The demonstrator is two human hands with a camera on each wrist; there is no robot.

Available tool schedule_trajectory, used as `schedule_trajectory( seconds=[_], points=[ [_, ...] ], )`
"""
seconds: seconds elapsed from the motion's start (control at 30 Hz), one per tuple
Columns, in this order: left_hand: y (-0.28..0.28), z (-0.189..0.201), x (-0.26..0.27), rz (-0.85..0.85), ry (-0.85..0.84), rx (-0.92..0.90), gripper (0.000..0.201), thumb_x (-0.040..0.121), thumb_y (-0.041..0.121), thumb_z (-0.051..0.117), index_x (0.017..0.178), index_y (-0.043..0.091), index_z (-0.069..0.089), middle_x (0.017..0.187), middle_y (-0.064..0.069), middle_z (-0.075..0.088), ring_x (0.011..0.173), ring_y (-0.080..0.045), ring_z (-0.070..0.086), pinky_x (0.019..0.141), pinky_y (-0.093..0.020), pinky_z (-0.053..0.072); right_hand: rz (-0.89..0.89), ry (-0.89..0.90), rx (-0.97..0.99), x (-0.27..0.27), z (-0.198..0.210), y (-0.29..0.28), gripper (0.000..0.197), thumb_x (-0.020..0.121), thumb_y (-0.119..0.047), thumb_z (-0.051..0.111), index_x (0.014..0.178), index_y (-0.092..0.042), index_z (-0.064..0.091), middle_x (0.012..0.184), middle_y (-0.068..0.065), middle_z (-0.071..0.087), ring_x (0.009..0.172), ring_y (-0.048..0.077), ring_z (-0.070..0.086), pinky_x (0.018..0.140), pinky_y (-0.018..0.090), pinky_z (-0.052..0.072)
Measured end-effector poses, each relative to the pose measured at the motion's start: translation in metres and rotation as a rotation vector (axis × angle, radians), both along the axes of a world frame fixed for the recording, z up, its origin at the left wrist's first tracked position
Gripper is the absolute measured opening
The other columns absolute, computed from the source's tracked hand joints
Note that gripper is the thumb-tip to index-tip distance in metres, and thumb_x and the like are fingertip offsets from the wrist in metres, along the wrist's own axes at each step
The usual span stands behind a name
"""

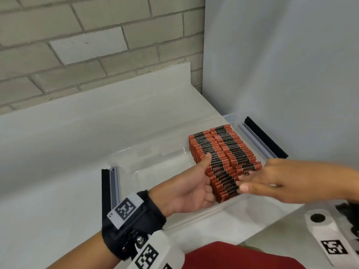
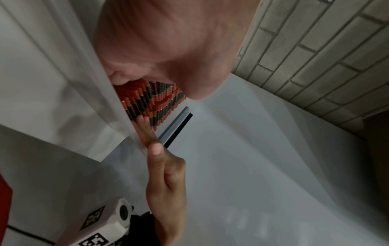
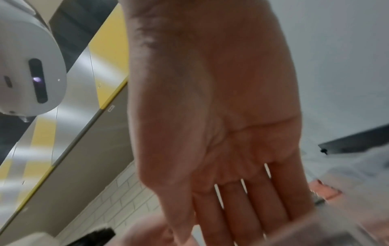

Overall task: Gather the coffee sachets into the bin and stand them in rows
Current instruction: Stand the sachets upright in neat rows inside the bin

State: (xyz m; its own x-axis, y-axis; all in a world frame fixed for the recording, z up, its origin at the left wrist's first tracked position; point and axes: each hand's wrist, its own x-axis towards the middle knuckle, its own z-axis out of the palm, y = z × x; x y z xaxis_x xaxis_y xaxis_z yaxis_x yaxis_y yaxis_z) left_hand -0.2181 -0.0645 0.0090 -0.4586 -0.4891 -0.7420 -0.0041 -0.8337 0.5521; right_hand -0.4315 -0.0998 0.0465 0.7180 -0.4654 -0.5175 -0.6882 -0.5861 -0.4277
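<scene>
Clear bin (image 1: 124, 164) sits mid-frame on white counter (image 1: 58, 191); coffee sachets (image 1: 219, 152) stand in rows in its right half. L hand (image 1: 191, 188) open, palm flat vs rows' left side, thumb on top. R hand (image 1: 272, 181) open, fingers straight, touching near-right sachets.

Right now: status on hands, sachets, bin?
Left hand open, bracing the sachets; right hand open, fingers on the near end. Sachets standing in rows in the bin. Nothing in the way.
</scene>
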Motion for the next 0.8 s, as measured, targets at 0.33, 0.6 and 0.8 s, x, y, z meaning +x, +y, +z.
schedule_trajectory(
  seconds=[0.33, 0.6, 0.8],
  points=[
    [-0.012, 0.01, 0.006, 0.148, -0.116, -0.146, 0.073, 0.096, 0.064, 0.022, 0.133, 0.003, 0.04, 0.127, -0.014, 0.047, 0.127, -0.024, 0.042, 0.107, -0.032, 0.037, -0.035, -0.037, -0.175, 0.033, 0.006, -0.016, 0.067, 0.092, -0.058, 0.018, 0.152, -0.027, 0.02, 0.156, -0.017, 0.017, 0.141, -0.008, 0.008, 0.113, 0.01, 0.006],
    [-0.011, 0.006, 0.007, 0.155, -0.105, -0.065, 0.063, 0.094, 0.068, 0.02, 0.097, 0.019, 0.058, 0.075, -0.002, 0.072, 0.077, -0.015, 0.072, 0.083, -0.023, 0.046, -0.055, 0.011, -0.137, 0.036, 0.005, -0.01, 0.057, 0.097, -0.052, 0.018, 0.15, -0.033, 0.017, 0.154, -0.022, 0.003, 0.134, -0.014, -0.004, 0.108, 0.009, -0.004],
    [-0.002, 0.006, 0.005, 0.115, -0.021, -0.019, 0.092, 0.09, 0.074, 0.017, 0.137, 0.0, 0.047, 0.129, -0.017, 0.057, 0.12, -0.022, 0.054, 0.107, -0.032, 0.035, 0.002, 0.074, -0.065, 0.03, 0.008, 0.003, 0.055, 0.096, -0.055, 0.018, 0.148, -0.039, 0.021, 0.149, -0.03, 0.01, 0.129, -0.019, 0.004, 0.106, 0.007, 0.001]
  ],
)
